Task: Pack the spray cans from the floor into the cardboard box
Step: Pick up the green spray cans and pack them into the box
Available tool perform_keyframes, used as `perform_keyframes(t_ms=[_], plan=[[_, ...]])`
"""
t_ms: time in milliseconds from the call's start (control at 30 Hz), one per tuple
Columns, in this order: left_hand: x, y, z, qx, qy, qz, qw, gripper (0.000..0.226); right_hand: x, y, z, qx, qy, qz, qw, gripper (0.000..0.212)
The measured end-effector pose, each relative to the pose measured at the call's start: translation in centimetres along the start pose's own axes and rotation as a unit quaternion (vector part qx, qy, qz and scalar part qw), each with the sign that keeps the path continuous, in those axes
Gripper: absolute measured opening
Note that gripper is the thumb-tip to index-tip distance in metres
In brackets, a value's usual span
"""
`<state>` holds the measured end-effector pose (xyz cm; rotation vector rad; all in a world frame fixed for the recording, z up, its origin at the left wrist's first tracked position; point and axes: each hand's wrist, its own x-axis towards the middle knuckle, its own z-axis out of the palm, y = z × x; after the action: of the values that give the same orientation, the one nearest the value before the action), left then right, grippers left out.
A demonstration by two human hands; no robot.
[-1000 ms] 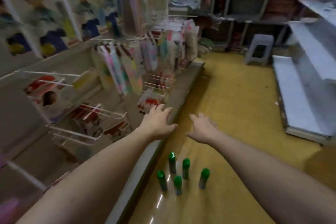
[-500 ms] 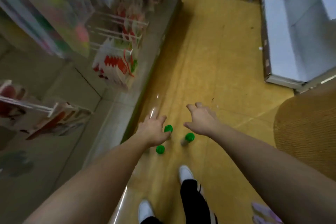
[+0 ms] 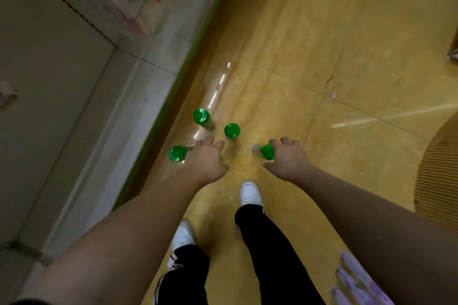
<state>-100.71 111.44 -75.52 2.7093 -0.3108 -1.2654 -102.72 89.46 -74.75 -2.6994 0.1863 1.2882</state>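
Packing barely started, we judged: 4 spray cans (image 3: pixel 232 130) stood on floor (image 3: pixel 322 32), unpacked; cardboard box (image 3: pixel 438 173) at R edge, inside unseen. Our left hand (image 3: pixel 207 158) had fingers spread betw. cans; right hand (image 3: pixel 288 158) fingers curled round rightmost can (image 3: pixel 267 152).

Two spray cans (image 3: pixel 232 130) stand on the floor (image 3: pixel 309 57) ahead of the left hand (image 3: pixel 207 158), a third can (image 3: pixel 177 153) just left of it, a fourth can (image 3: pixel 267 152) against the right hand (image 3: pixel 288 160), on its left.
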Motion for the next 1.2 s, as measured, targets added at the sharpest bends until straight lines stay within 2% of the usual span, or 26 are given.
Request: perform_keyframes(t_ms=[333, 433, 500, 600, 867, 1033, 1200], plan=[[8.4, -2.6, 12.9, -0.025, -0.018, -0.057, 0.998, 0.085, 11.1, 2.2, 8.7, 0.0, -0.005, -0.031, 0.999, 0.071], [9.6, -3.2, 14.6, -0.046, 0.001, -0.06, 0.997, 0.077, 12.3, 2.8, 10.6, -0.001, 0.005, -0.047, 0.999, 0.071], [10.1, -3.8, 15.0, -0.072, 0.033, -0.05, 0.996, 0.065, 12.8, 3.2, 11.4, 0.001, 0.04, -0.062, 0.997, 0.063], [9.8, -4.8, 14.7, -0.093, 0.058, -0.032, 0.993, 0.059, 13.0, 3.6, 11.7, 0.012, 0.074, -0.073, 0.995, 0.056], [3.4, -3.7, 7.1, -0.065, 0.088, 0.012, 0.994, 0.053, 5.9, 1.3, 6.6, 0.065, 0.101, -0.057, 0.991, 0.056], [-3.7, -1.6, -2.0, -0.055, 0.114, 0.042, 0.991, 0.05, -2.5, -1.2, -1.6, 0.076, 0.113, -0.059, 0.989, 0.053], [-12.2, 1.3, -13.1, 0.011, 0.144, 0.092, 0.985, 0.047, -14.1, -3.9, -11.8, 0.101, 0.118, -0.053, 0.986, 0.055]])
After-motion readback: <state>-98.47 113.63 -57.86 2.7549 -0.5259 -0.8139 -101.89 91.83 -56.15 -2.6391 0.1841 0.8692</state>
